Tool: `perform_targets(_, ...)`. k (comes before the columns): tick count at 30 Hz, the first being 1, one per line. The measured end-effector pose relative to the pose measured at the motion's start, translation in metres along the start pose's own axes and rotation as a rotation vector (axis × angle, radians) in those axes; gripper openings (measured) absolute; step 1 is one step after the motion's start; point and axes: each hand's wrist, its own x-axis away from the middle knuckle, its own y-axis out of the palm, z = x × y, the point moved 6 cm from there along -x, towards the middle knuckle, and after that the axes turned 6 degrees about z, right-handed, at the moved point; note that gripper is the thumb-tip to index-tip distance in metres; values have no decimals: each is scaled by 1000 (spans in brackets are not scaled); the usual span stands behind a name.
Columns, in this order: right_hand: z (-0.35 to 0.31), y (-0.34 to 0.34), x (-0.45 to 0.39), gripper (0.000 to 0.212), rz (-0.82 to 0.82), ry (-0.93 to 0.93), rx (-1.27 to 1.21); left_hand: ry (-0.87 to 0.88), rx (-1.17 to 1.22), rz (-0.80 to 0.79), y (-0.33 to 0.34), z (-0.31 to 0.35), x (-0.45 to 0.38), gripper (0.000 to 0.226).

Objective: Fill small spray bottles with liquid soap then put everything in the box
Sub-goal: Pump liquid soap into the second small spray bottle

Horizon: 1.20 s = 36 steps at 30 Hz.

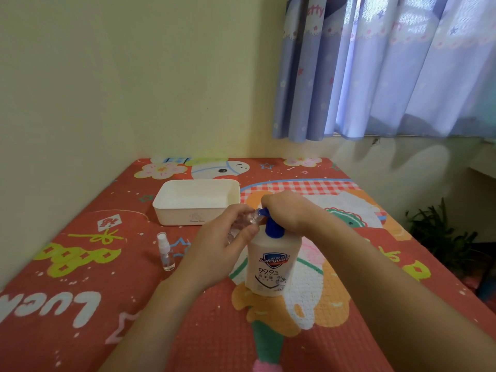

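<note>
Two hands are busy in the head view, both meeting at the top of a white soap bottle (272, 261) with a blue pump (272, 224). The bottle stands upright on a red cartoon-print mat (107, 304) covering the tabletop, pretty much dead centre, with a Safeguard label facing the camera.

The left hand (230, 242) has its fingers wrapped around a small clear spray bottle (245, 224), tilted so its open neck sits right up against the pump's spout. No cap on that one as far as I can see. The right hand (284, 208) is on top of the pump head, fingers curled closed over it, palm down. Can't tell whether any soap is actually coming out, the little bottle is mostly hidden by the fingers.

A second small spray bottle (166, 252) stands upright on the mat to the left of the hands, well apart from the soap bottle, with its white spray top on. It looks clear inside.

Behind all that sits a white box (171, 208), open top, just beyond the left hand, with nothing visible inside it from this angle.

Background is a pale yellow wall (107, 76) on the left and a purple-blue curtain (389, 71) on the right, plus a green plant (440, 232) down past the right edge of the mat.
</note>
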Motion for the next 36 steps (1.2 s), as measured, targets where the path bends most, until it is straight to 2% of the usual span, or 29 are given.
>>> perform_targets(9,0,5,-3,24,18,8,-3,-6,57,21,4,-4,4,25)
perform_targets(13,4,3,-1,25,65,95,-153,3,38,17,2,-3,4,22)
perform_targets(15,7,2,1,24,93,158,-283,5,18,12,1,-2,3,21)
perform_targets(17,15,1,1,17,174,218,-527,1,-1,14,0,1,2,23)
perform_targets(19,21,1,5,23,215,349,-888,4,-25,17,-2,4,2,23)
perform_targets(22,25,7,13,33,247,428,-1121,-8,-25,16,-2,6,3,24)
perform_targets(26,22,16,25,37,301,357,-1126,1,-32,23,-2,6,4,23)
perform_targets(30,22,25,30,51,367,375,-1164,-1,-6,34,-2,6,5,20)
perform_targets(36,22,29,32,46,260,402,-1202,16,-2,44,-4,15,3,19)
